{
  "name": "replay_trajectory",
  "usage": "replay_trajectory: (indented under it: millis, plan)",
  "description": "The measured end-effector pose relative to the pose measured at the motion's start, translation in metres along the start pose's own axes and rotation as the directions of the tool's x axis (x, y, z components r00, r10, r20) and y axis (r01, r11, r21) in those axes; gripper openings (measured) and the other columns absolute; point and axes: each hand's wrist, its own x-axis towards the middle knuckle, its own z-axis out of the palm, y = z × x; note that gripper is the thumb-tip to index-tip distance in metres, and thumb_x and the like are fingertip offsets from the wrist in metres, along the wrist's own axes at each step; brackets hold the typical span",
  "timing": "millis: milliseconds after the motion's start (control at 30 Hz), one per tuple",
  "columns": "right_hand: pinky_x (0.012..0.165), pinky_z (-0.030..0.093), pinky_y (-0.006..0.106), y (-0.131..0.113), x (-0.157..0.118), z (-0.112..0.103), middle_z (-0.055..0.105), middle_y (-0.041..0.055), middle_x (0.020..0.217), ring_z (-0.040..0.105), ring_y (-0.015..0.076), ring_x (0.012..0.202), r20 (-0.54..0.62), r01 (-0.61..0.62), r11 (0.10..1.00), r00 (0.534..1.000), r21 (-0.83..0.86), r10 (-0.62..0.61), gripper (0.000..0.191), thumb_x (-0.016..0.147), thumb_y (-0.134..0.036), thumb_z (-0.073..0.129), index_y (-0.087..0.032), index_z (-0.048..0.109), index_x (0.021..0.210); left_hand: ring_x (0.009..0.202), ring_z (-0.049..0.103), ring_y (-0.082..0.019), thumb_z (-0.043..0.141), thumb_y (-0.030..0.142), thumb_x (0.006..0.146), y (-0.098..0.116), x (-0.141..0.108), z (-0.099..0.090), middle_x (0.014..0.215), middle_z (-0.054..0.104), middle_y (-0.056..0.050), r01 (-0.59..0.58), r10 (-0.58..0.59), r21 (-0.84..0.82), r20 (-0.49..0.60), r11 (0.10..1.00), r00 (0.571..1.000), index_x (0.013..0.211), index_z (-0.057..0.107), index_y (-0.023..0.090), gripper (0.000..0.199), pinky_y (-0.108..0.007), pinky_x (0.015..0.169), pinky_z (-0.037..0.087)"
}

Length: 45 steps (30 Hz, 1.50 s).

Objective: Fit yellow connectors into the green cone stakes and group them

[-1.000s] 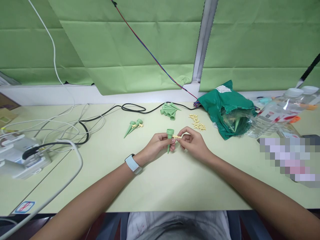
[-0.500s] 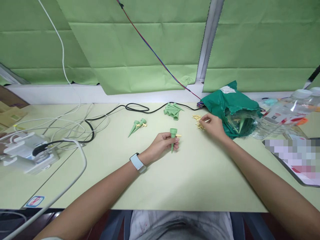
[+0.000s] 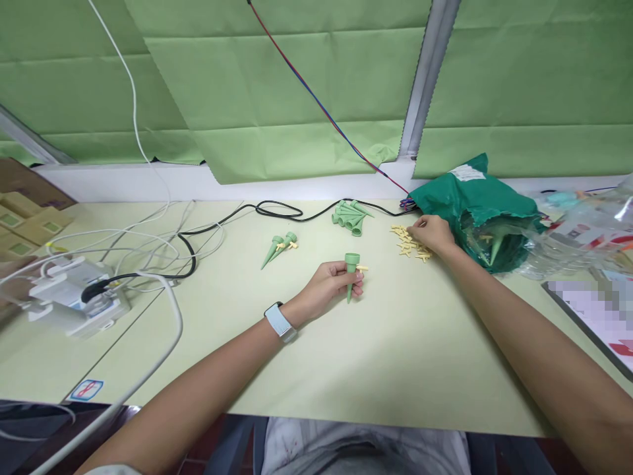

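Observation:
Upright between the fingers of my left hand (image 3: 330, 288) is a green spike (image 3: 351, 261) with a pale yellow piece sticking out to its right. My right hand (image 3: 433, 232) has its fingertips pinched at the upper right of the small yellow pieces (image 3: 406, 245) on the table; what they hold, if anything, is too small to make out. Behind my left hand lies a pile of green spikes (image 3: 350, 214). Two green spikes with yellow pieces (image 3: 277, 247) rest further left.
A torn green bag (image 3: 475, 198) with clear plastic inside stands right of my right hand, beside clear bottles (image 3: 583, 231). At the left are a white power strip (image 3: 79, 297), tangled cables and cardboard boxes (image 3: 30, 227). A black cable (image 3: 242, 210) runs along the back.
The view has shifted left, so things appear further right. My right hand has moved slightly back from the yellow pieces, and more of them show. My left hand keeps its hold on the spike.

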Motion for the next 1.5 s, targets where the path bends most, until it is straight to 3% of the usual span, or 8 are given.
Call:
replay_trajectory:
  millis: [367, 533, 633, 700, 800, 900, 1133, 1500]
  plan:
    - [0.069, 0.048, 0.029, 0.001, -0.003, -0.005, 0.076, 0.0093, 0.076, 0.067, 0.0212, 0.071, 0.108, 0.073, 0.985, 0.99, 0.155, -0.09, 0.03, 0.071, -0.017, 0.056, -0.015, 0.082, 0.087, 0.069, 0.061, -0.015, 0.083, 0.029, 0.079, 0.002, 0.0, 0.002, 0.074, 0.062, -0.004, 0.004, -0.004, 0.004, 0.001, 1.0, 1.0, 0.085, 0.069, 0.01, 0.025, -0.03, 0.065, 0.047]
    - [0.075, 0.049, 0.032, -0.007, -0.017, -0.017, 0.078, 0.0105, 0.092, 0.066, 0.0212, 0.074, -0.014, 0.115, 0.984, 0.993, 0.134, -0.114, 0.034, 0.071, -0.014, 0.053, -0.016, 0.081, 0.09, 0.07, 0.061, -0.014, 0.082, 0.03, 0.08, -0.001, 0.0, 0.0, 0.078, 0.06, -0.004, -0.011, 0.011, 0.008, 0.003, 1.0, 1.0, 0.087, 0.069, 0.01, 0.025, -0.03, 0.066, 0.048]
    - [0.07, 0.049, 0.032, -0.025, -0.052, -0.028, 0.076, 0.0086, 0.087, 0.061, 0.018, 0.065, -0.046, 0.23, 0.943, 0.973, 0.239, -0.226, 0.026, 0.079, -0.021, 0.054, -0.017, 0.078, 0.086, 0.071, 0.061, -0.014, 0.081, 0.03, 0.081, -0.002, 0.001, -0.001, 0.079, 0.06, -0.004, -0.024, 0.024, 0.019, 0.011, 1.0, 1.0, 0.089, 0.069, 0.01, 0.025, -0.03, 0.068, 0.048]
    - [0.062, 0.049, 0.03, -0.04, -0.088, -0.034, 0.076, 0.0083, 0.091, 0.059, 0.0159, 0.062, 0.109, 0.254, 0.849, 0.934, 0.464, -0.339, 0.023, 0.083, -0.03, 0.057, -0.017, 0.076, 0.089, 0.071, 0.062, -0.014, 0.08, 0.03, 0.083, -0.003, 0.002, -0.001, 0.079, 0.06, -0.004, -0.039, 0.038, 0.028, 0.031, 0.999, 0.999, 0.091, 0.07, 0.01, 0.024, -0.03, 0.068, 0.048]
    - [0.051, 0.049, 0.028, -0.059, -0.141, -0.037, 0.074, 0.0074, 0.095, 0.06, 0.0147, 0.058, 0.399, 0.014, 0.683, 0.802, 0.731, -0.444, 0.034, 0.086, -0.045, 0.064, -0.019, 0.072, 0.105, 0.072, 0.063, -0.015, 0.079, 0.031, 0.084, -0.005, 0.004, -0.002, 0.084, 0.063, -0.005, -0.061, 0.058, 0.041, 0.073, 0.997, 0.996, 0.094, 0.07, 0.011, 0.025, -0.031, 0.068, 0.049]
    - [0.05, 0.049, 0.026, -0.067, -0.171, -0.033, 0.069, 0.0032, 0.081, 0.06, 0.0134, 0.057, 0.421, -0.099, 0.602, 0.802, 0.792, -0.423, 0.033, 0.083, -0.047, 0.073, -0.019, 0.07, 0.099, 0.073, 0.066, -0.016, 0.079, 0.033, 0.085, -0.005, 0.005, -0.003, 0.086, 0.066, -0.007, -0.055, 0.046, 0.081, 0.111, 0.995, 0.993, 0.097, 0.071, 0.01, 0.026, -0.032, 0.069, 0.049]
    - [0.056, 0.053, 0.026, -0.06, -0.172, -0.018, 0.07, 0.0037, 0.075, 0.063, 0.0141, 0.061, 0.422, -0.111, 0.556, 0.776, 0.823, -0.469, 0.033, 0.086, -0.047, 0.075, -0.016, 0.069, 0.097, 0.078, 0.067, -0.017, 0.075, 0.033, 0.089, 0.001, 0.002, 0.001, 0.084, 0.068, -0.008, -0.064, 0.025, 0.197, 0.194, 0.978, 0.981, 0.093, 0.068, 0.011, 0.023, -0.032, 0.073, 0.052]
    - [0.05, 0.049, 0.024, -0.058, -0.17, -0.024, 0.064, 0.0014, 0.06, 0.059, 0.0134, 0.054, 0.433, -0.069, 0.617, 0.773, 0.784, -0.463, 0.037, 0.085, -0.051, 0.073, -0.015, 0.071, 0.089, 0.073, 0.065, -0.017, 0.079, 0.028, 0.084, -0.002, 0.002, 0.001, 0.079, 0.063, -0.003, -0.126, 0.112, 0.09, 0.148, 0.988, 0.983, 0.087, 0.058, 0.016, 0.024, -0.039, 0.07, 0.059]
